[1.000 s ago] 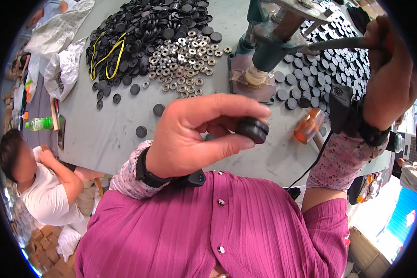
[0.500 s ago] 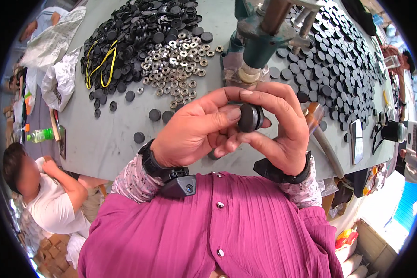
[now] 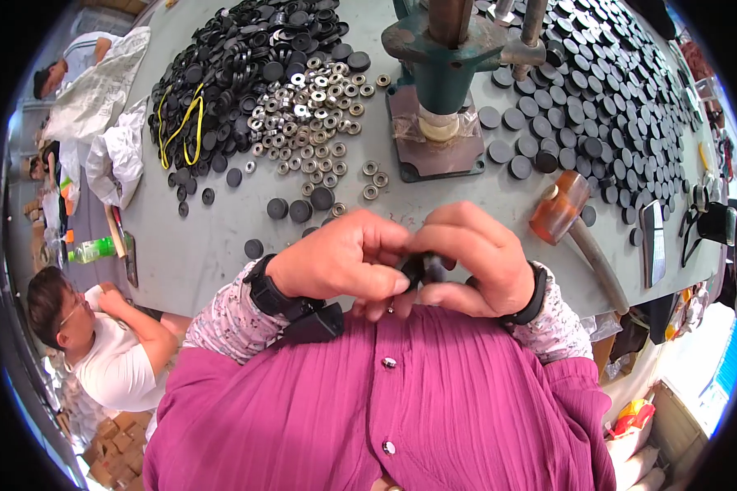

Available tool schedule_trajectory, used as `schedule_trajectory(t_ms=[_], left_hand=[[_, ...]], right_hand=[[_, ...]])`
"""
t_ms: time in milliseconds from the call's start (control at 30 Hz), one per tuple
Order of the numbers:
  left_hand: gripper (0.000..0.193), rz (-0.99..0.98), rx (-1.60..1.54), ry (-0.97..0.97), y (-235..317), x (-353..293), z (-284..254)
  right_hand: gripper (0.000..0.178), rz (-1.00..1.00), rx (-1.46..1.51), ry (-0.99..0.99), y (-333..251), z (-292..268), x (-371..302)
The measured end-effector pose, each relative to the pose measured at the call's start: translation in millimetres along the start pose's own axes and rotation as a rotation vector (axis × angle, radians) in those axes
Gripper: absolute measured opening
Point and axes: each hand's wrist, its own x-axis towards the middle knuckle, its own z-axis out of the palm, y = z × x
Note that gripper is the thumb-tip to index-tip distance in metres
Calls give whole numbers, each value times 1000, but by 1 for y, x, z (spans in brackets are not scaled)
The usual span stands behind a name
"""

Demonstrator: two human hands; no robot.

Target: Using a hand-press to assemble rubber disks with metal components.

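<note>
Close to my chest, both hands meet around a black round cap (image 3: 422,268), partly covered by my fingers. My left hand (image 3: 344,258) pinches its left side between thumb and fingers. On the other side, my right hand (image 3: 477,258) curls its fingers and thumb round it. Whether it is one piece or two fitted together is hidden. Just beyond my hands, metal ring bearings (image 3: 312,114) lie in a heap, with a few loose black caps (image 3: 300,211) on the near side.
A green bench press (image 3: 446,98) stands at the table's far middle. Black caps (image 3: 246,49) are piled at left with a yellow band (image 3: 196,123); black discs (image 3: 598,106) spread at right. A mallet (image 3: 561,209) with an amber head lies near right. A person (image 3: 110,352) sits at left.
Both hands have come down toward my chest with the black cap, which is now turned and more covered by fingers. The view has shifted, showing more of the press base.
</note>
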Motion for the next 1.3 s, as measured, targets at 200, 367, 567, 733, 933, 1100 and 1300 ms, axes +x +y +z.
schedule_trajectory(t_ms=[200,367,567,733,933,1100,1300], left_hand=[[54,42,-338,-141,8,7,6],[47,129,-393,-211,12,12,5],[63,141,-404,-187,13,13,8],[64,181,-417,-227,10,14,12],[69,189,-449,-250,10,13,18],[72,198,-488,-266,8,15,21],[73,228,-503,-285,5,18,20]], right_hand=[[53,302,791,292,18,16,-14],[63,268,875,273,30,7,-16],[66,207,836,226,30,1,-14],[72,215,887,148,29,-4,-17],[84,285,1121,125,22,3,-17],[89,244,1316,171,20,12,-19],[89,173,1540,218,22,18,-22]])
